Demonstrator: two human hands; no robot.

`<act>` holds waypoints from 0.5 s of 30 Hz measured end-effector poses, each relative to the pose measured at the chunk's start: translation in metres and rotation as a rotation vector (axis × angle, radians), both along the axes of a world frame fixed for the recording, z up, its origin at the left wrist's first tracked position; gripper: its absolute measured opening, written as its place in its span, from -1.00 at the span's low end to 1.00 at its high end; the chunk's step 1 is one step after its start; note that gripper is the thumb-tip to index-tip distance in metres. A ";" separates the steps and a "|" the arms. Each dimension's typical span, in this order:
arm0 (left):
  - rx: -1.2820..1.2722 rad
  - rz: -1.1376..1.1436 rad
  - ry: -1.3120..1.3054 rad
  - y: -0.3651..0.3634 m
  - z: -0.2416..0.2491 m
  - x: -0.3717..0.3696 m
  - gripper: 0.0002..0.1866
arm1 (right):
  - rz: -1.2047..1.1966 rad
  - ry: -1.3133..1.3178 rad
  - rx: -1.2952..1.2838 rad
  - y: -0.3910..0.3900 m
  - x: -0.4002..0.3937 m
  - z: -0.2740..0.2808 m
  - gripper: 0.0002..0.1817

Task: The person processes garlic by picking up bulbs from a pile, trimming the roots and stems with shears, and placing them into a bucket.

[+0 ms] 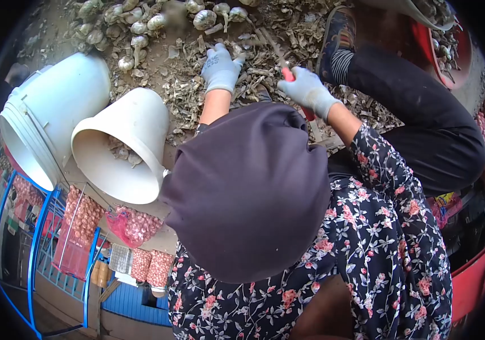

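Observation:
My left hand [220, 69], in a pale grey glove, rests over dry garlic husks and stalks [188, 93], its thumb apart from the fingers and nothing visible in it. To its right my right hand [308, 92], gloved too, is closed round the red handle of a tool [287, 74]. The tool's narrow, dirty blade or shaft points up and left over the husks. Whole garlic bulbs [204, 20] with short stalks lie on the ground just beyond my left hand; more are heaped at the upper left.
Two white buckets [140, 113] [78, 79] lie tipped at the left, one with some garlic inside. A red tub [458, 59] stands at the upper right. Mesh bags of garlic [82, 212] and a blue metal frame [37, 238] are at lower left. A dark head covering [248, 192] fills the centre.

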State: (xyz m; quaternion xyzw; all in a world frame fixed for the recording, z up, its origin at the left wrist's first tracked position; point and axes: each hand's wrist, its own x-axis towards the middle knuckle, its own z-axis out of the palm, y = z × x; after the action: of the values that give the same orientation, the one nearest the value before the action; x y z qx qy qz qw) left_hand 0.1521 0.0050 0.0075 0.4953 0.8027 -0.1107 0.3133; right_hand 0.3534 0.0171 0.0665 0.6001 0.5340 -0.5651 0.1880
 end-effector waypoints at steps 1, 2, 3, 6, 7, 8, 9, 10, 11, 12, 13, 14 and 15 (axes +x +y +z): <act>0.000 0.028 -0.020 0.001 -0.004 -0.002 -0.40 | 0.071 -0.026 0.023 -0.001 -0.003 0.011 -0.41; 0.002 0.060 -0.040 0.002 -0.008 -0.004 -0.39 | 0.130 -0.042 0.008 -0.003 -0.004 0.012 -0.41; 0.021 0.080 -0.051 0.002 -0.003 -0.006 -0.39 | 0.169 -0.049 0.020 -0.002 -0.005 0.015 -0.41; 0.091 0.057 -0.111 -0.001 0.017 -0.008 -0.43 | 0.293 -0.052 0.142 -0.006 -0.008 0.015 -0.43; 0.070 0.024 -0.104 -0.001 0.027 -0.009 -0.44 | 0.376 -0.053 0.264 -0.009 -0.012 0.014 -0.45; 0.068 0.023 -0.096 -0.002 0.035 -0.009 -0.44 | 0.373 -0.045 0.263 -0.009 -0.014 0.015 -0.45; 0.070 -0.007 -0.079 -0.002 0.042 -0.010 -0.44 | 0.385 -0.014 0.241 -0.004 -0.017 0.020 -0.48; 0.077 -0.033 -0.065 -0.001 0.048 -0.009 -0.44 | 0.401 0.015 0.224 0.001 -0.019 0.024 -0.51; 0.064 -0.058 -0.018 0.000 0.055 -0.008 -0.43 | 0.408 0.031 0.206 0.002 -0.021 0.023 -0.55; 0.064 -0.055 -0.015 -0.004 0.057 -0.009 -0.43 | 0.410 0.034 0.207 0.002 -0.020 0.025 -0.55; 0.115 -0.052 -0.025 -0.006 0.057 -0.011 -0.42 | 0.401 0.034 0.206 0.003 -0.019 0.025 -0.56; 0.169 -0.049 -0.033 -0.008 0.058 -0.013 -0.41 | 0.392 0.035 0.207 0.004 -0.018 0.025 -0.57; 0.238 -0.041 -0.007 -0.010 0.055 -0.016 -0.43 | 0.279 0.050 0.290 -0.005 -0.010 0.012 -0.60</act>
State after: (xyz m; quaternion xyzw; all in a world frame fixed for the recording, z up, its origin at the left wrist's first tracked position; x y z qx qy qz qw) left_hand 0.1357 -0.0047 0.0626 0.5455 0.7989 -0.0193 0.2526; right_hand 0.3430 0.0123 0.0789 0.5270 0.6921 -0.4657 0.1626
